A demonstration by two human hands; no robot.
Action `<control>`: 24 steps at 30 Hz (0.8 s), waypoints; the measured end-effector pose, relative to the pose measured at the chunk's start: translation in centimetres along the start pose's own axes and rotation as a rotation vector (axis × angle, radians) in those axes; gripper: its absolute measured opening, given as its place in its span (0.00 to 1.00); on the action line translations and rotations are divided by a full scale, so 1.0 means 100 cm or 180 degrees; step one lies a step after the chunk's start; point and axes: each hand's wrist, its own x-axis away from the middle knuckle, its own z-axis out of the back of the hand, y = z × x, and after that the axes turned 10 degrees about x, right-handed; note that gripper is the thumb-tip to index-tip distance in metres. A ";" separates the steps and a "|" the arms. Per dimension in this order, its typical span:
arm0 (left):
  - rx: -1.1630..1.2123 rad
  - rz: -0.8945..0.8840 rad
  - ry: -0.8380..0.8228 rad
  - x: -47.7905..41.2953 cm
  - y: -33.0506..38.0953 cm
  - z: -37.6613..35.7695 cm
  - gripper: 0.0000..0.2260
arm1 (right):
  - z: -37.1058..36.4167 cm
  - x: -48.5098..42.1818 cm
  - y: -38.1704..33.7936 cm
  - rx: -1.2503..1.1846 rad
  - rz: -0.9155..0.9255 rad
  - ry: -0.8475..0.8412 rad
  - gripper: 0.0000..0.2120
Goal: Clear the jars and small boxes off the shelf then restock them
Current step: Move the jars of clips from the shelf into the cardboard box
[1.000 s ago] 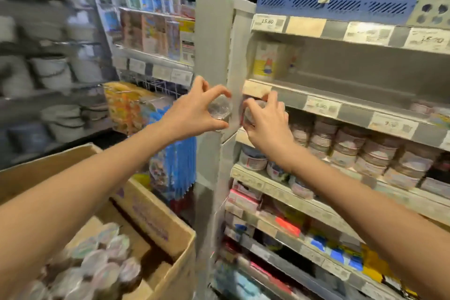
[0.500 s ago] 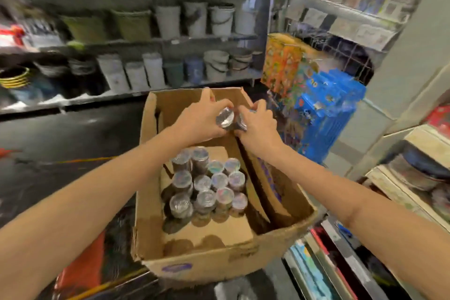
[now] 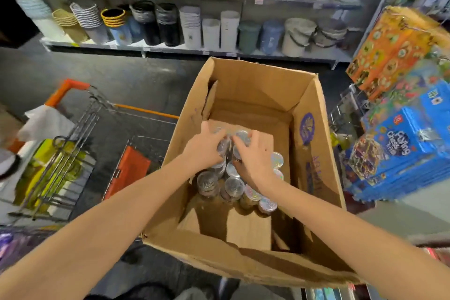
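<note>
Two bare hands reach into an open cardboard box (image 3: 255, 85) in a shop aisle. The box's long axis runs away from the person and its flaps stand up.

The left hand (image 3: 207, 151) has its fingers curled round the left-hand jar (image 3: 222, 145). That jar is mostly covered, and blur hides whether it leans. The right hand (image 3: 253, 161) is curled over the right-hand jar (image 3: 242, 134), whose silver lid faces up between the fingertips, so the jar appears to stand upright. The two held jars are just beside each other at about mid-length of the box, slightly left of its centre line, and the hands nearly touch above them.

Beneath the palms and wrists, and on the person's side of them, stands a packed cluster of jars (image 3: 234, 186). All are upright, with their long axes vertical and their shiny lids turned up to the camera. They sit on a loose cardboard sheet (image 3: 248, 226) on the box floor. The far end of the box holds no jars.

A wire shopping cart (image 3: 73, 129) with orange trim stands to the left. Buckets (image 3: 297, 36) line a shelf (image 3: 170, 50) across the aisle, and blue game boxes (image 3: 401, 143) hang at right.
</note>
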 end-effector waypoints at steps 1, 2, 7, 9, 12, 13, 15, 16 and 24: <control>0.0018 0.0070 -0.0019 0.001 -0.002 -0.006 0.24 | -0.010 -0.003 -0.001 -0.0037 -0.0055 -0.0009 0.26; 0.0065 0.0132 -0.0015 0.002 -0.005 -0.011 0.24 | -0.018 -0.006 -0.003 -0.0060 -0.0116 0.0019 0.29; 0.0147 0.0368 0.0029 0.007 -0.013 -0.034 0.25 | -0.046 0.004 -0.002 -0.0321 -0.0126 0.0079 0.36; 0.0055 0.0309 0.0094 0.009 -0.013 -0.040 0.29 | -0.055 0.006 0.001 -0.0414 -0.0204 0.0227 0.38; 0.0085 0.0308 0.0283 0.008 -0.014 -0.047 0.33 | -0.067 -0.002 0.002 -0.0387 -0.0369 0.0293 0.39; 0.0167 0.0318 0.0334 0.008 -0.014 -0.049 0.34 | -0.070 -0.003 0.002 -0.0478 -0.0380 0.0227 0.40; 0.0334 0.0319 0.0427 0.008 -0.016 -0.053 0.34 | -0.074 -0.003 0.002 -0.0591 -0.0440 0.0194 0.42; 0.0381 0.0312 0.0460 0.007 -0.017 -0.055 0.35 | -0.075 -0.003 0.001 -0.0619 -0.0485 0.0190 0.42; 0.0513 0.0145 0.0633 -0.005 -0.019 -0.070 0.37 | -0.091 -0.004 -0.005 -0.0748 -0.0611 0.0068 0.41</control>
